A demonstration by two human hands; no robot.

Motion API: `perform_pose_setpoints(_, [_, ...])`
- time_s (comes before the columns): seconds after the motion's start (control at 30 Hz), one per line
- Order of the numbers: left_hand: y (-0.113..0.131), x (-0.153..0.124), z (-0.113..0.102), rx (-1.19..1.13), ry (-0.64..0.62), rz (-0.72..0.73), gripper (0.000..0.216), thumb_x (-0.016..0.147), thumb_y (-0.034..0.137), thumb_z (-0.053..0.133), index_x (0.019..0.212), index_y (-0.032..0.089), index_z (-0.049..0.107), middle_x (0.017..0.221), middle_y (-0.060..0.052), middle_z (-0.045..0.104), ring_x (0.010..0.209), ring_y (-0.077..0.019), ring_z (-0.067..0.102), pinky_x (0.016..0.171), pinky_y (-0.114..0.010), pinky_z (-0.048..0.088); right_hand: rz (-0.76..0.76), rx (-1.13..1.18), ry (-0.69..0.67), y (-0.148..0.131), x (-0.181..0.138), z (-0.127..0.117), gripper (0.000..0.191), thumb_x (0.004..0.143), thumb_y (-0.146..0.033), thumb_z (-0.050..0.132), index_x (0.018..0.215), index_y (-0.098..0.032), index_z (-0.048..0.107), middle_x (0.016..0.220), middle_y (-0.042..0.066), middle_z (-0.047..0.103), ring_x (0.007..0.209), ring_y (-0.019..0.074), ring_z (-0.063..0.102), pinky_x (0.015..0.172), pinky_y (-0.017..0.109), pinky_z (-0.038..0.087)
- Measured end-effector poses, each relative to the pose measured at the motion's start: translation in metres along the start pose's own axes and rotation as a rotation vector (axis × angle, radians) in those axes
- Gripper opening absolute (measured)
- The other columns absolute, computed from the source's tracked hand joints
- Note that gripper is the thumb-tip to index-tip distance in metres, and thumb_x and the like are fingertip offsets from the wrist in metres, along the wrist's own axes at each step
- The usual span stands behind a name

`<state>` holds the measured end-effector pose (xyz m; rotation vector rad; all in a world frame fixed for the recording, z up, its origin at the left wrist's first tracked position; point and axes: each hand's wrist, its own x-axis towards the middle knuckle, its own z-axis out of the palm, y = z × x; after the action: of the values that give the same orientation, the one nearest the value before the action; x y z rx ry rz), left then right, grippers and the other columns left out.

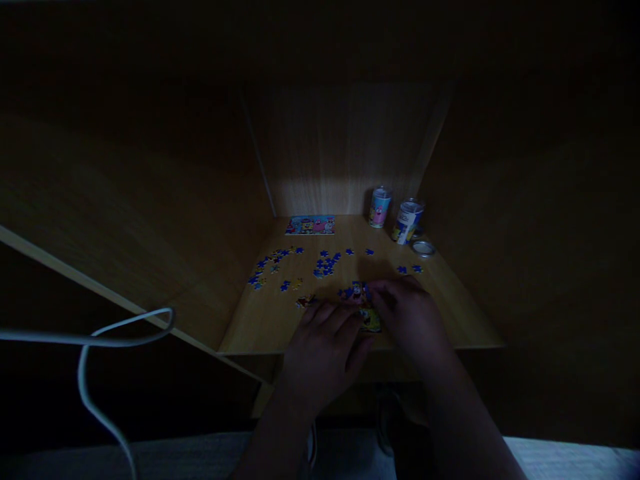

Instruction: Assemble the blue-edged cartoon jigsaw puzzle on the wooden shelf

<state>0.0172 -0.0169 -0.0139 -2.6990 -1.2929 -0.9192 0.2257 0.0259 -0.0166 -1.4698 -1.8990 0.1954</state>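
A partly joined jigsaw puzzle (357, 294) with cartoon figures lies near the shelf's front edge. My left hand (323, 347) rests over its left and lower part, fingers stretched out and flat, hiding some of it. At the puzzle's upper right edge, my right hand (413, 313) pinches with thumb and forefinger at a jigsaw piece, mostly covered by the fingertips. Loose reddish pieces (303, 302) lie just beyond my left fingertips. Farther back are a cluster of blue pieces (326, 265) and a curved spread of blue and yellow pieces (260, 270).
A picture card (310, 225) lies at the back left. Two printed cans (379, 208) (408, 221) stand at the back right, with a round metal lid (423, 248) beside them. Wooden panels wall the shelf (245, 340) on both sides. A white cable (95, 341) loops at left.
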Motion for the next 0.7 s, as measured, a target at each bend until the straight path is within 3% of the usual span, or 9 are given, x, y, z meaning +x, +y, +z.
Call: perform_pose_setpoints(0.7, [0.0016, 0.0002, -0.0015, -0.011, -0.016, -0.012, 0.023, 0.105, 0.034, 0.071, 0.125, 0.023, 0.075, 0.136, -0.008, 0.080, 0.124, -0.0318, 0.073, 0.115, -0.057, 0.053, -0.020, 0.010, 0.011, -0.0015, -0.0005, 0.0009, 0.017, 0.103, -0.022, 0.069, 0.104, -0.027, 0.085, 0.099, 0.007, 0.084, 0.098, 0.0269, 0.074, 0.087, 0.040, 0.057])
